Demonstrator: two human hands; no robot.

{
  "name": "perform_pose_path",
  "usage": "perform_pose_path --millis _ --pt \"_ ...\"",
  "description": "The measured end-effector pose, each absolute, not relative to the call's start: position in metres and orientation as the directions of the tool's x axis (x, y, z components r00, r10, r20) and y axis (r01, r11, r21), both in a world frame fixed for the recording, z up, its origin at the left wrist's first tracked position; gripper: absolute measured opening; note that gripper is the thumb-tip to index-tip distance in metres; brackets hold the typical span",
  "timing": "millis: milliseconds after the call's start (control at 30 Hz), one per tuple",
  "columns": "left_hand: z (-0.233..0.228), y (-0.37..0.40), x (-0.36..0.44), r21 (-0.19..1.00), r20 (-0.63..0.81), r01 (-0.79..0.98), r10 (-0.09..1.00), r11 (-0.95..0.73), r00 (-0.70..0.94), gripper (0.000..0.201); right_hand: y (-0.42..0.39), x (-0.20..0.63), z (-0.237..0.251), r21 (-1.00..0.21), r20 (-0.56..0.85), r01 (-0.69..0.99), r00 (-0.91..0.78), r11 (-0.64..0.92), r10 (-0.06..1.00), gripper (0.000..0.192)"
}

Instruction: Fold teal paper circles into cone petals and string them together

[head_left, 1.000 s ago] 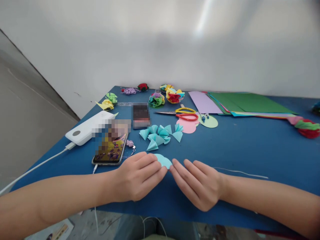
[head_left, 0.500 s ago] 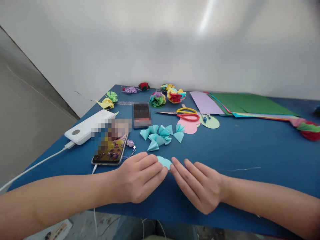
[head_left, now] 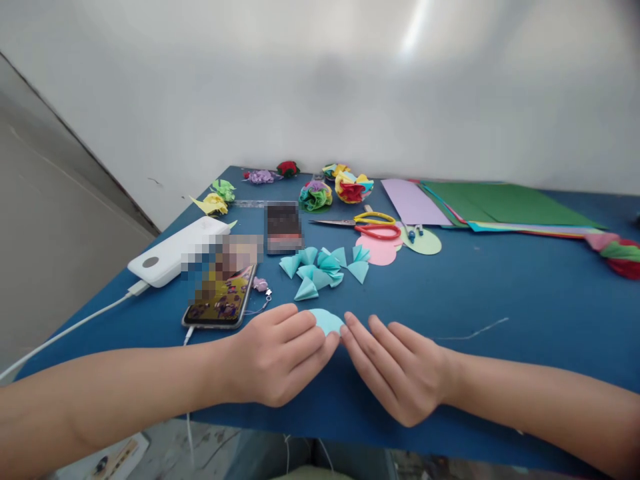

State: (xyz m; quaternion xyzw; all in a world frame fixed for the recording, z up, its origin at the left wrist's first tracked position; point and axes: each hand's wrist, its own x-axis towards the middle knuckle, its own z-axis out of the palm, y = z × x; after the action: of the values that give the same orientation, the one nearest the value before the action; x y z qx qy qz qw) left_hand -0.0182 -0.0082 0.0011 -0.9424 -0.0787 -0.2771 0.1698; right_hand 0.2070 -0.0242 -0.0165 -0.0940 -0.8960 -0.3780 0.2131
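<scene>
Landmark: the pale blue paper disc (head_left: 327,321), lying flat near the front edge of the blue table (head_left: 500,293); all places are given from it.

1. White cable (head_left: 70,328), far left of the disc, running off the table edge; plugged into item 2.
2. White power bank (head_left: 173,251), left of the disc and further back.
3. Phone (head_left: 220,303), screen lit, just left of the disc; a small charm lies beside it.
4. Left hand (head_left: 277,357), directly at the disc's left edge; fingers flat and loosely spread, fingertips pressing on the paper, nothing gripped (palm down on the table).
5. Folded pale blue cones (head_left: 325,268), a cluster just behind the disc.
6. Right hand (head_left: 395,370), at the disc's right edge; fingers extended, the tips touching the paper, nothing enclosed; it all but meets the left hand.
7. Scissors (head_left: 367,227), yellow and red handles, well behind the disc; a pink disc (head_left: 379,253) and a green disc (head_left: 425,243) lie beside them.
8. Paper flowers (head_left: 335,190), mixed colours, at the far edge behind the disc.
9. Coloured paper sheets (head_left: 495,207), back right of the disc.
</scene>
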Motion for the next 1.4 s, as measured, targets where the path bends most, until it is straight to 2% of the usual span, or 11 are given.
perform_pose_path --millis 200,333,633,900,1033,1200,1400 --pt "-0.0044 -0.0062 -0.0178 -0.244 0.580 0.238 0.055 -0.940 0.813 0.016 -0.0256 0.2066 -0.0153 0.604 0.454 0.326 -0.891 0.728 0.022 0.034" --pt "-0.0039 -0.0073 -0.0186 -0.247 0.582 0.225 0.042 -0.943 0.812 0.017 -0.0270 0.2048 -0.0127 0.637 0.429 0.309 -0.903 0.706 0.009 0.033" --pt "-0.0032 -0.0082 -0.0235 -0.446 0.503 0.208 -0.051 -0.871 0.863 0.024 -0.0270 0.2041 -0.0122 0.681 0.406 0.318 -0.914 0.659 0.021 0.034" --pt "-0.0029 -0.0086 -0.0192 -0.379 0.538 0.214 -0.026 -0.900 0.842 0.026 -0.0268 0.2038 -0.0122 0.651 0.412 0.317 -0.911 0.690 0.030 0.033" --pt "-0.0017 -0.0081 -0.0214 -0.401 0.520 0.194 -0.048 -0.895 0.853 0.026 -0.0257 0.2051 -0.0121 0.684 0.387 0.286 -0.922 0.671 -0.002 0.035" --pt "-0.0027 -0.0091 -0.0243 -0.440 0.495 0.176 -0.074 -0.880 0.866 0.028 -0.0262 0.2048 -0.0124 0.693 0.376 0.307 -0.926 0.652 0.036 0.034" --pt "-0.0032 -0.0096 -0.0225 -0.440 0.519 0.173 -0.093 -0.881 0.849 0.025 -0.0235 0.2060 -0.0130 0.694 0.372 0.270 -0.928 0.668 -0.011 0.036"
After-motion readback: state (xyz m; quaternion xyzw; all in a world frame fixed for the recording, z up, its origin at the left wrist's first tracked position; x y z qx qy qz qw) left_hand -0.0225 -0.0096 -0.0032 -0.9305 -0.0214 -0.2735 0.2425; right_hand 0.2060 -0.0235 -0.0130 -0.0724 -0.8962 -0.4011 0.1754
